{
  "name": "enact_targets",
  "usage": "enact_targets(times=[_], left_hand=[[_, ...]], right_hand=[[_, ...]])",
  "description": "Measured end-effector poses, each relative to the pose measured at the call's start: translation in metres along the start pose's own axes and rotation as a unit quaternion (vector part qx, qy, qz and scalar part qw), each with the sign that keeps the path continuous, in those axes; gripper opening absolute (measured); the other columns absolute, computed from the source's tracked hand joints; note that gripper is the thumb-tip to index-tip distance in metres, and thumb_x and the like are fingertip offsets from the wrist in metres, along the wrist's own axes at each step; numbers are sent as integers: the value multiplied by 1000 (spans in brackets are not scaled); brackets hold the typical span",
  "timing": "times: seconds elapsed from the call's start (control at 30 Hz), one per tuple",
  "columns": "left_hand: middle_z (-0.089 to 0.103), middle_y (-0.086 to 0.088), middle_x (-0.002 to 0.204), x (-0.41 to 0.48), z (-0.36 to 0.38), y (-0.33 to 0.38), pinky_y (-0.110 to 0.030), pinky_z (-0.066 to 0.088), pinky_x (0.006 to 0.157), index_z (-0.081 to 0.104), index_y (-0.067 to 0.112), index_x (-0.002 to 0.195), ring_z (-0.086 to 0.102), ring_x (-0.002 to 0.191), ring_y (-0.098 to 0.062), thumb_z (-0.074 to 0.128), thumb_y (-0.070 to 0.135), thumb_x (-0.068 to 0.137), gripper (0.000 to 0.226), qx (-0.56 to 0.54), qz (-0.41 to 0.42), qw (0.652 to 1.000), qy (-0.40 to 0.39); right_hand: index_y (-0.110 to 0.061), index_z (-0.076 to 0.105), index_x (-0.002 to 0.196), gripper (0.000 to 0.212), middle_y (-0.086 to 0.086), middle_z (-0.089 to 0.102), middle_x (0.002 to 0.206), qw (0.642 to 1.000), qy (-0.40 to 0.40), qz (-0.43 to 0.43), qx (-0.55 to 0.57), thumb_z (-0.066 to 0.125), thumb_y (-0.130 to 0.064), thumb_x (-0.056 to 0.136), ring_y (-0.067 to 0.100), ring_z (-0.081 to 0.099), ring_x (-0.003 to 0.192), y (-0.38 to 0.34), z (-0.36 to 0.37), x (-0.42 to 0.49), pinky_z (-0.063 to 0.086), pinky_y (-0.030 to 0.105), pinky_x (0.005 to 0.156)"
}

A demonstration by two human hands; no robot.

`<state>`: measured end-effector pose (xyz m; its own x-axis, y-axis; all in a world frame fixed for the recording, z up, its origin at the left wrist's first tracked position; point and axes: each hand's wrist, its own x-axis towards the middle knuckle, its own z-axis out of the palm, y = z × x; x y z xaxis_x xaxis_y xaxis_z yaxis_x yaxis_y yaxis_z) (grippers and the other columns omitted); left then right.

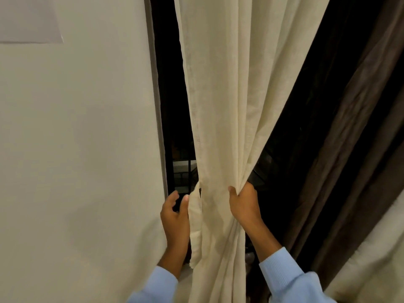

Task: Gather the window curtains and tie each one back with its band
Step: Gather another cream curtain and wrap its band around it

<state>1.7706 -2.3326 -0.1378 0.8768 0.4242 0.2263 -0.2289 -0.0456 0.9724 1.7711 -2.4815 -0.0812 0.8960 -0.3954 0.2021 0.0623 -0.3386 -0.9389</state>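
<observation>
A cream curtain (229, 88) hangs in front of a dark window and is bunched at waist height. My right hand (243, 204) grips the gathered folds from the right side, thumb in front and fingers behind the cloth. A cream band (195, 217) of the same fabric hangs along the curtain's left edge. My left hand (176, 215) is beside that strip, fingers loosely curled and holding nothing, thumb close to the strip.
A plain pale wall (76, 149) fills the left half, ending at the window frame (160, 127). A dark brown curtain (341, 149) slants down the right side, with more cream fabric (376, 265) at the lower right. The dark glass (172, 106) shows behind.
</observation>
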Motion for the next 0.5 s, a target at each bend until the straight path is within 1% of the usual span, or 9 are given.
enact_targets(times=[0.03, 0.1, 0.17, 0.23, 0.3, 0.37, 0.4, 0.43, 0.5], left_hand=[[68, -2, 112, 3, -1, -1, -30, 49, 87, 67, 17, 112, 62, 105, -19, 62, 35, 90, 29, -43, -74, 996, -17], [73, -10, 89, 4, -4, -2, -39, 56, 76, 74, 13, 86, 68, 87, -30, 63, 38, 89, 27, -66, -134, 985, -80], [74, -12, 83, 0, -2, 1, -32, 57, 64, 76, 15, 76, 70, 78, -28, 65, 35, 87, 25, -86, -158, 973, -142], [74, -15, 87, -6, 3, 6, -27, 56, 62, 77, 14, 80, 71, 74, -24, 67, 31, 86, 21, -120, -189, 956, -192], [73, -17, 92, -10, 8, 11, -30, 57, 67, 74, 7, 93, 69, 76, -23, 68, 30, 85, 25, -167, -234, 928, -234], [71, -16, 93, -14, 13, 16, -31, 55, 69, 70, 4, 101, 67, 77, -22, 70, 28, 82, 31, -213, -280, 895, -274], [68, -15, 93, -16, 16, 18, -31, 54, 69, 68, 2, 103, 65, 77, -21, 71, 27, 79, 35, -229, -297, 879, -294], [65, -14, 93, -19, 19, 19, -30, 53, 70, 66, 2, 105, 63, 77, -20, 72, 27, 78, 38, -237, -309, 866, -314], [64, -13, 93, -23, 25, 22, -31, 52, 72, 63, 4, 110, 62, 78, -19, 72, 29, 77, 42, -241, -324, 847, -345]], right_hand=[[0, 54, 132, 34, 15, 62, 123, 1000, 4, -2, 5, 55, -12, 99, 30, 60, 114, 2, 0, 0, 50, 44, 101], [-1, 54, 132, 35, 14, 62, 123, 1000, 13, -8, 13, 56, -12, 99, 29, 61, 114, 4, -1, -1, 50, 43, 100], [-2, 56, 130, 33, 13, 64, 121, 999, 23, -18, 18, 57, -12, 98, 28, 62, 113, 5, 0, -4, 52, 40, 98], [-5, 58, 128, 31, 10, 65, 118, 999, 26, -33, 17, 58, -8, 97, 25, 63, 110, 6, 0, -8, 52, 36, 95], [-11, 56, 126, 34, 1, 65, 113, 998, 32, -44, 28, 62, -5, 93, 14, 64, 102, 10, 0, -12, 54, 31, 91], [-23, 49, 121, 41, -15, 62, 102, 996, 43, -50, 55, 69, -6, 88, -6, 62, 86, 15, -2, -16, 52, 11, 73], [-26, 46, 117, 45, -20, 59, 98, 995, 49, -47, 72, 73, -9, 86, -11, 61, 80, 16, -3, -17, 48, 4, 64], [-28, 45, 112, 45, -20, 60, 94, 994, 53, -45, 90, 77, -12, 84, -12, 62, 78, 20, -4, -19, 47, 3, 59], [-28, 52, 100, 39, -14, 68, 85, 990, 57, -52, 116, 82, -14, 79, -10, 65, 79, 26, -5, -22, 48, 5, 60]])
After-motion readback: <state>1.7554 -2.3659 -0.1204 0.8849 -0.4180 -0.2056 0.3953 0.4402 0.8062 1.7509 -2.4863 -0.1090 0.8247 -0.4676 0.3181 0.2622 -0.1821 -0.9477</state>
